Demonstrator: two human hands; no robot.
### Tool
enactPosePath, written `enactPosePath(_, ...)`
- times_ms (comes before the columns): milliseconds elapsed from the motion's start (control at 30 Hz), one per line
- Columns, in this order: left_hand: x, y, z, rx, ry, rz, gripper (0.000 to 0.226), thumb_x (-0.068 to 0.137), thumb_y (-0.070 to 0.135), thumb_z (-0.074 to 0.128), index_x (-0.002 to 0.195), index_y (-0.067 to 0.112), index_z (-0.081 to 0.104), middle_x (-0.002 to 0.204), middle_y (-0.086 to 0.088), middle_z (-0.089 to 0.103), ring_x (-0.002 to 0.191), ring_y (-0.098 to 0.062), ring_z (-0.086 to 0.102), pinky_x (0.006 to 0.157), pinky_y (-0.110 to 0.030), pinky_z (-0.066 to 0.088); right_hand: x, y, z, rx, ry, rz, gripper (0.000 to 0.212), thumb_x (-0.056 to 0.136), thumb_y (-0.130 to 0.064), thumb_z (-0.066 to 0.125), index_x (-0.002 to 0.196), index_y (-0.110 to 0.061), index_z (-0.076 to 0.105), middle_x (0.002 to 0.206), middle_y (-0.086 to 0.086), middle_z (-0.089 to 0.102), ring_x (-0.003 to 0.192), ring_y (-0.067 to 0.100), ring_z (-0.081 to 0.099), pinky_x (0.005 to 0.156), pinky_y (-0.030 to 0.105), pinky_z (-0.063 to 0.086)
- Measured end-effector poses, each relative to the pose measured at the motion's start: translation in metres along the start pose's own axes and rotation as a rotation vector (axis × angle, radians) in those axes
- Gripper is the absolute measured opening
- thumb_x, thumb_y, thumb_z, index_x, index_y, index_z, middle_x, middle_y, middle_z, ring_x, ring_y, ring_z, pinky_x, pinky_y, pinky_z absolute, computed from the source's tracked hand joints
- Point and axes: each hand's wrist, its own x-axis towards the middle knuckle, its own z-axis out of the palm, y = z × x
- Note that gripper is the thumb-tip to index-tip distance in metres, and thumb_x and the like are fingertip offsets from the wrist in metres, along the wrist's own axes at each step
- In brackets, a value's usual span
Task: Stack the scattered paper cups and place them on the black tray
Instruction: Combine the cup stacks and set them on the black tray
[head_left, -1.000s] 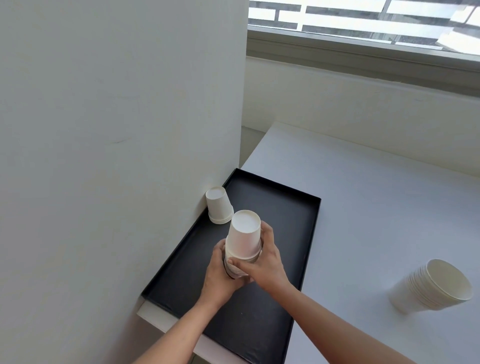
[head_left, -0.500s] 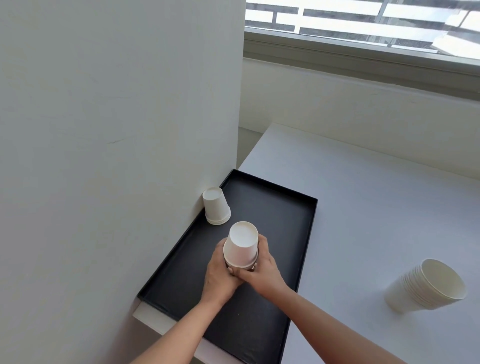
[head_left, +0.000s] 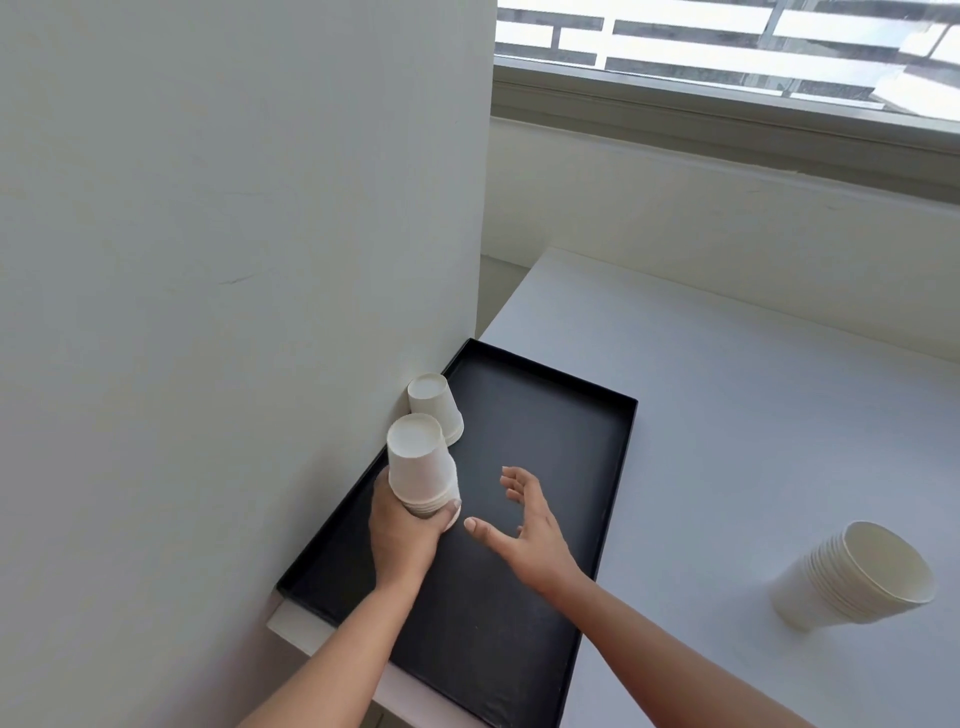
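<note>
My left hand (head_left: 402, 540) grips the rim end of an upside-down stack of white paper cups (head_left: 420, 467), held over the left side of the black tray (head_left: 613, 499) close to the wall. My right hand (head_left: 530, 530) hovers just to the right of the stack, fingers spread, holding nothing. Another upside-down cup stack (head_left: 435, 408) stands on the tray by the wall, just behind the held one. A third stack of cups (head_left: 852, 579) lies tilted, mouth up, on the white table at the right.
A white wall (head_left: 234, 312) runs along the tray's left edge. The white table (head_left: 753, 415) stretches right of the tray. A low wall and a window ledge close the far side. The tray's near corner overhangs the table edge.
My right hand has let go of the stack and opened to the right. My left hand has carried the stack left toward the wall, beside the standing cups.
</note>
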Motion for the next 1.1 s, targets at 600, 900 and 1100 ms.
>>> enactPosePath(600,0.013,0.002,-0.007,0.020,0.266,-0.130,0.070,0.060,0.025,0.084,0.118,0.010,0.048,0.121,-0.013,0.058,0.112,-0.034,0.055,0.084,-0.037,0.044,-0.002,0.003,-0.005,-0.034,-0.017,0.015,0.060,0.079,-0.042,0.070,0.128,-0.035,0.034,0.128,-0.018,0.040,0.119,0.001,0.041,0.101,0.030,0.041)
enactPosePath(900,0.007,0.004,-0.002,-0.073,0.304,-0.265,0.067,0.063,0.021,0.082,0.117,0.002,0.048,0.121,-0.018,0.055,0.111,-0.037,0.054,0.089,-0.042,0.046,-0.003,0.006,-0.006,-0.045,-0.032,0.011,0.059,0.080,-0.042,0.070,0.127,-0.035,0.036,0.128,-0.017,0.041,0.118,0.003,0.042,0.099,0.030,0.043)
enactPosePath(1100,-0.005,0.004,0.006,-0.167,0.349,-0.461,0.055,0.068,0.016,0.075,0.115,-0.003,0.055,0.119,-0.024,0.056,0.107,-0.042,0.056,0.091,-0.051,0.048,-0.005,0.008,-0.008,-0.050,-0.036,0.019,0.058,0.080,-0.040,0.070,0.127,-0.032,0.038,0.127,-0.016,0.041,0.118,0.004,0.043,0.099,0.030,0.043)
